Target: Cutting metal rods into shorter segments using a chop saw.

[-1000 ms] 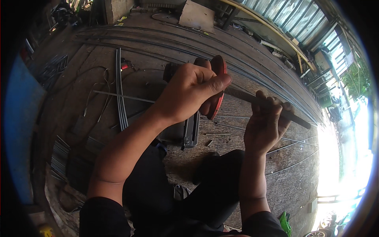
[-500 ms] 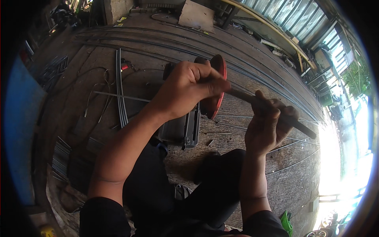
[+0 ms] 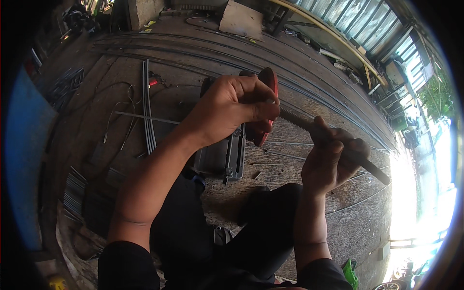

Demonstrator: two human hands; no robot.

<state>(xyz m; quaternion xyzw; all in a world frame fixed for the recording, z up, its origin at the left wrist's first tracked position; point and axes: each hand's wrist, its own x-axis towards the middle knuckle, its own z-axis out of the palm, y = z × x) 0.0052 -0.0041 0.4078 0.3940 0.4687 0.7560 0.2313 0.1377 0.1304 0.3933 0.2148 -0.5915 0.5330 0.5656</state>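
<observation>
My right hand (image 3: 333, 157) is wrapped round a dark metal rod (image 3: 373, 170). The rod's left part shows screw thread, while its right part looks smooth and slants down past my fist. Held up at the left, my left hand (image 3: 237, 106) is closed in a pinch with its fingertips against the threaded end. Whatever lies between those fingertips is hidden. Just behind and below my left hand stands a dark machine, probably a cut-off saw (image 3: 220, 157), with a round red disc-shaped part (image 3: 273, 82). My left hand and forearm cover much of it.
Long thin metal rods (image 3: 309, 94) lie across the wooden floor. A bundle of short bars (image 3: 147, 96) sits left of the machine, with cables beside it. More cut bars (image 3: 75, 193) are at the lower left, by a blue panel (image 3: 24, 159). A board (image 3: 240, 20) leans at the back.
My left fingertips have drawn slightly back left along the rod, showing a little more thread. My right hand and the rod have shifted slightly right and down.
</observation>
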